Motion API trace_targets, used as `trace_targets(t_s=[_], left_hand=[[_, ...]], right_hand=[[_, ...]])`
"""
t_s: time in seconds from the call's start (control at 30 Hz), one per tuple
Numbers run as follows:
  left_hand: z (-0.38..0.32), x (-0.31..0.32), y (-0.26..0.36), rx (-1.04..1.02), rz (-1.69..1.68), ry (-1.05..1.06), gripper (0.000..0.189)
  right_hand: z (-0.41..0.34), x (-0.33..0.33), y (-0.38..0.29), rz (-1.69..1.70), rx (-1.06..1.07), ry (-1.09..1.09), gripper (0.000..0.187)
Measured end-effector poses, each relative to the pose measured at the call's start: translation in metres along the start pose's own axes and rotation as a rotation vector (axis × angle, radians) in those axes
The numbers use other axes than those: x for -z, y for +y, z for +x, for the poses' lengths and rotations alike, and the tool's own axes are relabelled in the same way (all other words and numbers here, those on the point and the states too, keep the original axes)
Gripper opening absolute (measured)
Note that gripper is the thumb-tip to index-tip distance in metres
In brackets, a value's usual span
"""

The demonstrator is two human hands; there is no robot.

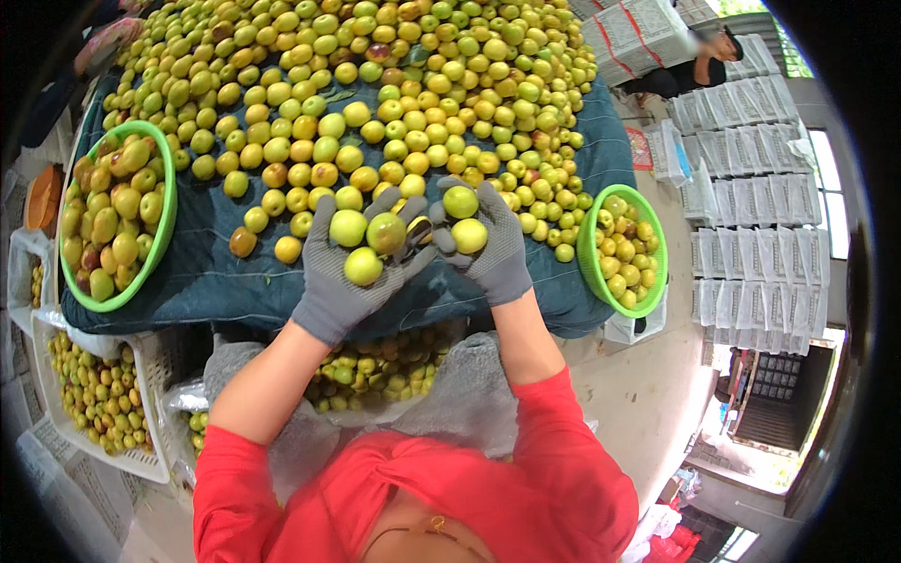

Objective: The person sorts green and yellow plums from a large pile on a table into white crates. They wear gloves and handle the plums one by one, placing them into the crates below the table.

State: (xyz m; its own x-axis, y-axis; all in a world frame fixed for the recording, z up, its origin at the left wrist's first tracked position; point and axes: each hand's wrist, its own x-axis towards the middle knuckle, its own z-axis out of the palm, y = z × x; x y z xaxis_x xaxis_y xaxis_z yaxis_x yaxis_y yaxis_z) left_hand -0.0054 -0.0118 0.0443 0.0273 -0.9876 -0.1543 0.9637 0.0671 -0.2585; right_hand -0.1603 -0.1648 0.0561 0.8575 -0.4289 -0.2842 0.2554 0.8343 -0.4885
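Note:
My left hand (359, 260), in a grey knit glove with dotted grip, lies palm up with three green-yellow jujubes (363, 266) resting on the palm and fingers. Close to its right, my right hand (486, 236), gloved alike, holds two green jujubes (469, 236) against its fingers. Between the two hands is a partly hidden brownish fruit (419, 228); which hand it rests on I cannot tell. Both hands are above the near part of a dark blue-green cloth (232, 295). Beyond them spreads a large heap of jujubes (422, 105), some with brown patches.
Green baskets of jujubes stand at left (171, 204) and right (587, 271). A white crate (156, 415) with more fruit sits low at left; further fruit lies below the cloth's edge. White-wrapped boxes (760, 253) are stacked at right, near another person (693, 70).

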Motion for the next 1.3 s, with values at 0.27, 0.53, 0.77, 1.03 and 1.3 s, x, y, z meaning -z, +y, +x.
trace_targets(t_s=[0.27,0.53,0.77,1.03,1.3], left_hand=[[0.000,0.012,0.009,0.006,-0.058,-0.184,0.071],[-0.004,0.017,0.015,0.024,0.387,-0.208,0.070],[-0.004,-0.002,0.009,0.018,0.294,-0.190,0.072],[-0.005,-0.015,0.009,-0.097,0.113,0.019,0.071],[-0.008,-0.007,0.011,-0.055,-0.022,-0.130,0.079]], right_hand=[[0.010,-0.037,0.072,-1.726,0.834,0.359,0.048],[-0.002,-0.038,0.040,-1.696,0.629,0.027,0.053],[0.079,0.089,-0.101,-1.942,0.576,0.940,0.042],[0.122,0.102,-0.124,-2.258,-0.075,0.887,0.059],[0.066,0.115,-0.170,-2.149,0.187,0.927,0.036]])
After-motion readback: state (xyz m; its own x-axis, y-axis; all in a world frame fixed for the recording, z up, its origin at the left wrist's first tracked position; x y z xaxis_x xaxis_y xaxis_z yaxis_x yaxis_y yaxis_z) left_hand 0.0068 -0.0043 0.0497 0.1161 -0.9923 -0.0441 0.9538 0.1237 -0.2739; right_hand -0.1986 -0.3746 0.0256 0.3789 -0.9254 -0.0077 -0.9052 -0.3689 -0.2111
